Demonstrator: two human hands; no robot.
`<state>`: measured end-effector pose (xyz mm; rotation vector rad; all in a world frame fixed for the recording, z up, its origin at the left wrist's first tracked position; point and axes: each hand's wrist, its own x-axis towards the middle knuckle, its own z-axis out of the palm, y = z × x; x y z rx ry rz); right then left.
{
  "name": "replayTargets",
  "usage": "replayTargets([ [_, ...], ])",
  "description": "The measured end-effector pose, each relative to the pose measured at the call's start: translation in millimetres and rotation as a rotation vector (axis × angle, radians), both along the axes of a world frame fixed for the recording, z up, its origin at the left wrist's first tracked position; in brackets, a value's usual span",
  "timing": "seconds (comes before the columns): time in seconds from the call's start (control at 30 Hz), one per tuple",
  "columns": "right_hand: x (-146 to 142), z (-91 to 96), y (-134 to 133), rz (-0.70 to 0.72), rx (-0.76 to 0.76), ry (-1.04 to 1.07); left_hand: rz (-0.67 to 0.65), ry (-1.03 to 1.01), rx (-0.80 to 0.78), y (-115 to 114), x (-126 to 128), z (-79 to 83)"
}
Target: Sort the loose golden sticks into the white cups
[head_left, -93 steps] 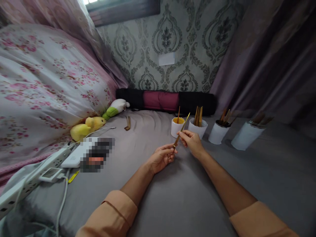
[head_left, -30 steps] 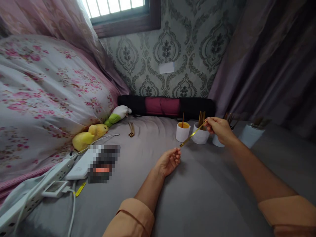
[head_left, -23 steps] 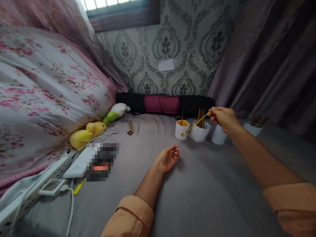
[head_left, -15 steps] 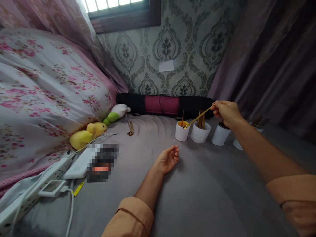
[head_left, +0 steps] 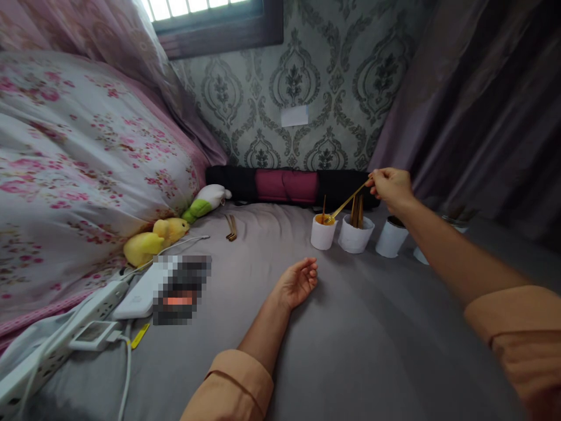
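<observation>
One gold stick pinched in your right hand, low end at white cup's yellow mouth, near bed far edge. Left hand half-open, empty. Likely inserting; next calls for steepening, lowering, release.

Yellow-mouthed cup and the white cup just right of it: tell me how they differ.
The yellow-mouthed cup is narrower than the white cup. The yellow-mouthed cup is yellow inside, the white cup pale. Besides the held stick at its mouth, the yellow-mouthed cup has one thin stick; the white cup has several sticks. Both are white outside.
</observation>
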<state>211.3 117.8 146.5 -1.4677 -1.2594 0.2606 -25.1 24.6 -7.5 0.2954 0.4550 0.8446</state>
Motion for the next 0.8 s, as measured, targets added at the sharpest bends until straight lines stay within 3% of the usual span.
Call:
replayTargets([
  [0.1, -4, -2.4, 3, -0.042, 0.055, -0.051, -0.001, 0.004, -0.006, 0, 0, 0.8],
  [0.23, -8, -6.5, 8, 0.009, 0.07, -0.122, 0.003, 0.009, -0.002, -1, 0, 1.7],
  [0.8, -26, -24.2, 29, 0.172, -0.088, -0.314, -0.017, -0.018, -0.001, 1, -1, -3.0],
])
